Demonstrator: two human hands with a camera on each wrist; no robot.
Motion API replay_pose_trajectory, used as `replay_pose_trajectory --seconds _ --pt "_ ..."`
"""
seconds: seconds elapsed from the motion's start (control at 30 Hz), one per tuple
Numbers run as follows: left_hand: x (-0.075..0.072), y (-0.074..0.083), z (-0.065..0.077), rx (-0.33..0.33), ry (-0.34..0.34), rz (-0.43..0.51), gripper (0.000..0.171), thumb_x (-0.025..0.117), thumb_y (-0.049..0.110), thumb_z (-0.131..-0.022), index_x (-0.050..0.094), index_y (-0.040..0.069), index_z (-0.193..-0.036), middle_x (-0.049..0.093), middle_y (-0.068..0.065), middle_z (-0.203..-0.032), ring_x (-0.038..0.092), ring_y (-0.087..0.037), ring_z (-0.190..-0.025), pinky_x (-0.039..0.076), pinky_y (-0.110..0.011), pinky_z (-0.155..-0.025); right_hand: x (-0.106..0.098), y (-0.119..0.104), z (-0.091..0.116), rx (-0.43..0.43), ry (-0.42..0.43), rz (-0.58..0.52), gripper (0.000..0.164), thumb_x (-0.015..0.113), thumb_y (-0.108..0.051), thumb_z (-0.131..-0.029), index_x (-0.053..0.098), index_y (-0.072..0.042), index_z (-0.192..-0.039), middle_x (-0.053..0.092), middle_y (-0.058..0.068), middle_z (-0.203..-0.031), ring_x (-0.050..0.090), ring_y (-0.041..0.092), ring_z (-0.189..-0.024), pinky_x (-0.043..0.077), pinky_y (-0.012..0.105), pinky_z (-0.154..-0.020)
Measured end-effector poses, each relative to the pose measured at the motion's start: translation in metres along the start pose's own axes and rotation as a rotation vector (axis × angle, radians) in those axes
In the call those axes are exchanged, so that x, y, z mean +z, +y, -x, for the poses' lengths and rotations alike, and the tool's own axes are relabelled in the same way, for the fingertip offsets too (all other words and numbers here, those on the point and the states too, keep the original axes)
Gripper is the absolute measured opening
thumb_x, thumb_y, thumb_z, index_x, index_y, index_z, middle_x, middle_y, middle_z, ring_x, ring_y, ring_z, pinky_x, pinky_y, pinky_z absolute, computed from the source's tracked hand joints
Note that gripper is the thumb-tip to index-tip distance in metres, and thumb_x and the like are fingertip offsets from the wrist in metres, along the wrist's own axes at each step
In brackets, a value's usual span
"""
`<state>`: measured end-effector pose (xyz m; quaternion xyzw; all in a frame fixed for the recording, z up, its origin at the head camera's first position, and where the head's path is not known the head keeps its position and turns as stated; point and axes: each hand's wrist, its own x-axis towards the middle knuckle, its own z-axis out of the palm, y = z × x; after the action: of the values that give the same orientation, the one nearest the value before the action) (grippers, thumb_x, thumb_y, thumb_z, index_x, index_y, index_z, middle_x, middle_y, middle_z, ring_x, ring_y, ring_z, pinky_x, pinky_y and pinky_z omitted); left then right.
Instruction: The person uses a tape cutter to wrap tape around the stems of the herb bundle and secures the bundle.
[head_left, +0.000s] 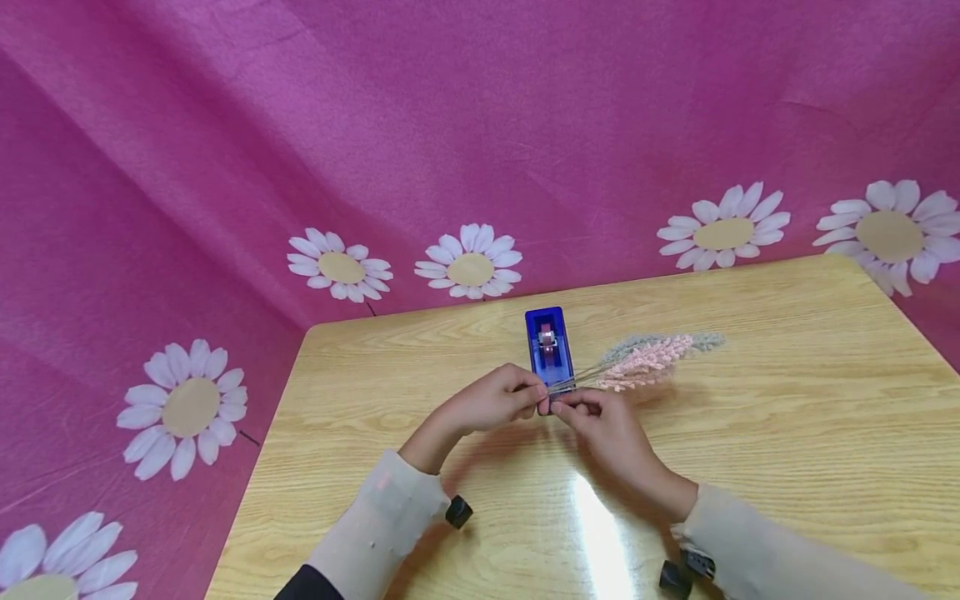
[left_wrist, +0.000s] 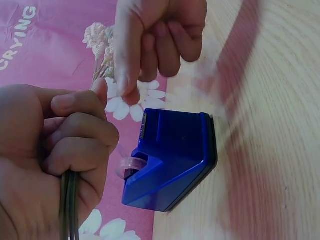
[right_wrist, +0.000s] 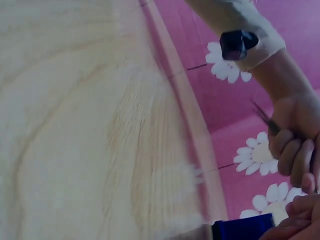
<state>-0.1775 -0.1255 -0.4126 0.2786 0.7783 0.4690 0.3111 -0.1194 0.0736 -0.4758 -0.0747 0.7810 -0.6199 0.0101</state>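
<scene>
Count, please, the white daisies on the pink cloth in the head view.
6. Behind the table: leftmost daisy, second daisy, third daisy, rightmost daisy past the corner. Left of it: upper daisy and lower daisy, partly cut off. Others may be hidden.

The wood-grain worktop (head_left: 787, 400) is bordered by magenta cloth (head_left: 480, 125), printed with white-petalled daisies (head_left: 470, 270) and, in the left wrist view, the lettering "CRYING" (left_wrist: 17, 39).

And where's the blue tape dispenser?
The blue tape dispenser stands on the table, just right of centre in the head view, its near end by the left hand and right hand.
</scene>
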Motion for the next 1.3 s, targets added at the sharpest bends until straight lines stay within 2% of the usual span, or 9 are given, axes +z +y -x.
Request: replay_pose_trajectory --seconds 0.27,0.43,0.5,0.57,0.83,1.0,1.07,1.23,1.3 --pt "0.003 -0.001 -0.001 -0.028 -0.012 0.036 0.036 0.039 0.009 -0.112 0.065 -0.002 -0.09 0.038 0.002 -0.06 0.027 -0.01 -0.049 0.024 -0.025 -0.046 0.006 0.011 -0.012 0.046 0.092 0.029 0.018 0.071 -0.02 -0.099 0.077 -0.004 -0.104 0.045 -0.002 -0.061 0.034 0.009 -0.054 0.032 0.024 -0.051" --pt "0.003 -0.004 -0.003 -0.023 -0.022 0.044 0.036 0.039 0.008 -0.112 0.064 -0.004 -0.089 0.037 0.002 -0.06 0.026 -0.009 -0.049 0.023 -0.025 -0.046 0.012 0.015 -0.017 0.061 0.131 -0.065 0.019 0.069 -0.016 -0.1 0.076 -0.001 -0.11 0.073 0.008 -0.089 0.057 0.008 -0.074 0.047 0.02 -0.068" --pt "0.003 -0.005 -0.004 -0.022 -0.024 0.043 0.036 0.038 0.008 -0.112 0.064 -0.005 -0.089 0.038 0.002 -0.06 0.027 -0.009 -0.049 0.023 -0.025 -0.046 0.014 0.015 -0.018 0.056 0.144 -0.111 0.02 0.068 -0.013 -0.1 0.075 0.001 -0.112 0.076 0.012 -0.107 0.062 0.008 -0.089 0.049 0.019 -0.079" --pt "0.003 -0.005 -0.004 -0.022 -0.022 0.039 0.037 0.039 0.008 -0.112 0.064 -0.005 -0.09 0.039 0.002 -0.06 0.027 -0.009 -0.049 0.023 -0.025 -0.046 0.015 0.013 -0.019 0.062 0.158 -0.149 0.021 0.068 -0.013 -0.1 0.074 0.002 -0.113 0.075 0.015 -0.112 0.063 0.008 -0.095 0.049 0.019 -0.082" --pt "0.002 -0.006 -0.005 -0.028 -0.016 0.035 0.037 0.04 0.01 -0.112 0.064 -0.01 -0.092 0.038 0.003 -0.059 0.027 -0.009 -0.049 0.022 -0.025 -0.046 0.018 0.011 -0.021 0.102 0.196 -0.223 0.023 0.071 -0.013 -0.099 0.073 0.005 -0.113 0.074 0.004 -0.1 0.053 0.008 -0.078 0.042 0.021 -0.068" --pt "0.002 -0.008 -0.005 -0.037 -0.014 0.031 0.037 0.041 0.009 -0.112 0.065 -0.015 -0.098 0.041 0.003 -0.059 0.029 -0.008 -0.049 0.023 -0.024 -0.047 0.017 0.013 -0.023 0.092 0.209 -0.243 0.021 0.07 -0.009 -0.099 0.071 0.005 -0.113 0.065 0.0 -0.084 0.049 0.008 -0.067 0.041 0.021 -0.061" --pt "0.003 -0.008 -0.005 -0.039 -0.011 0.03 0.036 0.042 0.009 -0.112 0.066 -0.016 -0.103 0.043 0.001 -0.059 0.03 -0.008 -0.05 0.023 -0.024 -0.047 0.016 0.014 -0.024 0.081 0.206 -0.258 0.021 0.069 -0.009 -0.099 0.07 0.006 -0.114 0.065 0.003 -0.087 0.051 0.008 -0.067 0.042 0.02 -0.06" --pt "0.003 -0.009 -0.005 -0.039 -0.013 0.037 0.035 0.044 0.009 -0.111 0.068 -0.015 -0.108 0.047 -0.001 -0.06 0.032 -0.008 -0.052 0.024 -0.023 -0.048 0.014 0.018 -0.029 0.015 0.202 -0.262 0.026 0.07 -0.013 -0.1 0.066 0.006 -0.118 0.069 0.015 -0.109 0.061 0.004 -0.091 0.049 0.016 -0.078" --pt "0.002 -0.01 -0.005 -0.035 -0.017 0.039 0.035 0.044 0.009 -0.111 0.068 -0.016 -0.107 0.047 0.0 -0.06 0.032 -0.008 -0.053 0.024 -0.023 -0.049 0.012 0.021 -0.032 -0.015 0.212 -0.227 0.028 0.071 -0.016 -0.099 0.066 0.004 -0.118 0.068 0.015 -0.105 0.06 0.005 -0.09 0.049 0.016 -0.078"
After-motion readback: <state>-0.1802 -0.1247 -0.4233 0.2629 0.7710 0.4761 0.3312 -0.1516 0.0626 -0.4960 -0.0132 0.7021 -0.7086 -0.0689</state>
